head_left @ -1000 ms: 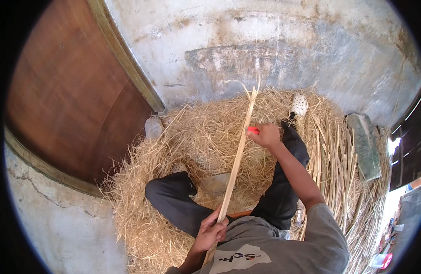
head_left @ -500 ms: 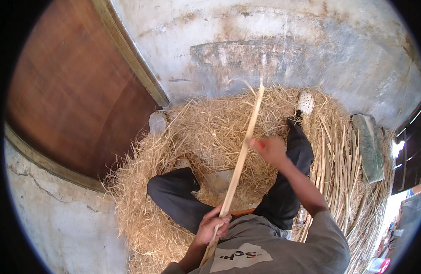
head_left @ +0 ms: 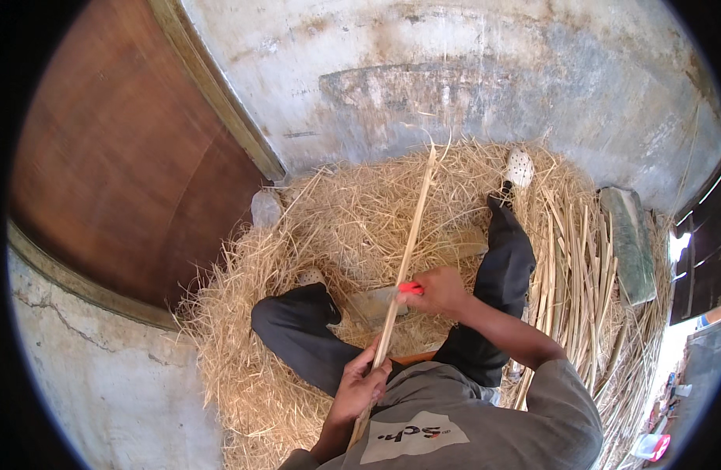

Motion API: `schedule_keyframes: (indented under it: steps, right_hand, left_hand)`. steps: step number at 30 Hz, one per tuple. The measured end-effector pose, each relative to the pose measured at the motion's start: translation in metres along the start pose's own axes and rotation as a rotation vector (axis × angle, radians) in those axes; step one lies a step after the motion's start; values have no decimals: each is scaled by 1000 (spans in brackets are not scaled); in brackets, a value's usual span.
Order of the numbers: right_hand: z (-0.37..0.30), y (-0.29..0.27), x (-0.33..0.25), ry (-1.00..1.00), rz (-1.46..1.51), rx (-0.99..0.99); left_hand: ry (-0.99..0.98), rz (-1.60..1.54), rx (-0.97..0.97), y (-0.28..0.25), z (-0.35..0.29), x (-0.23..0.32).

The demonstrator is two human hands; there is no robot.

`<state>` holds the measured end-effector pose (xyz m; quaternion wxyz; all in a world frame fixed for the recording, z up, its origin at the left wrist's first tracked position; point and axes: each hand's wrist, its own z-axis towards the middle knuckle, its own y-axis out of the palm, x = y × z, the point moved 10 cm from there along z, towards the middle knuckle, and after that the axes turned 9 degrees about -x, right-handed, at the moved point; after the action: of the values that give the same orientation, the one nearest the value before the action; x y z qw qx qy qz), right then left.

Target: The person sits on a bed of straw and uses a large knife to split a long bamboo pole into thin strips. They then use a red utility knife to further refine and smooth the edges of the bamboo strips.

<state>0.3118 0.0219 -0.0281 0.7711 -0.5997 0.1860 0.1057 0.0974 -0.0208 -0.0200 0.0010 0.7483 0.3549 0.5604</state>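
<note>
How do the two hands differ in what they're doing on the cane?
The left hand grips the cane low, close to the body, bare of any tool. The right hand sits higher up the cane, arm stretched forward, and holds a red-handled tool against it. Both are closed and touch the same cane, over the straw.

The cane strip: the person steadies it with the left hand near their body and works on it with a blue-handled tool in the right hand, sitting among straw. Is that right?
Not quite. In the head view the tool in the right hand has a red handle, not blue. The rest holds: the left hand grips the cane strip near the body, with straw all around.
</note>
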Motion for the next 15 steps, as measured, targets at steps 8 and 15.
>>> schedule_keyframes:
  steps: [8, 15]
  right_hand:
    - [40, -3, 41, 88, -22, 8]
    - [61, 11, 186, 544, -4, -134]
  left_hand:
    - [45, 39, 15, -9, -1, -1]
    - [34, 123, 12, -13, -13, -21]
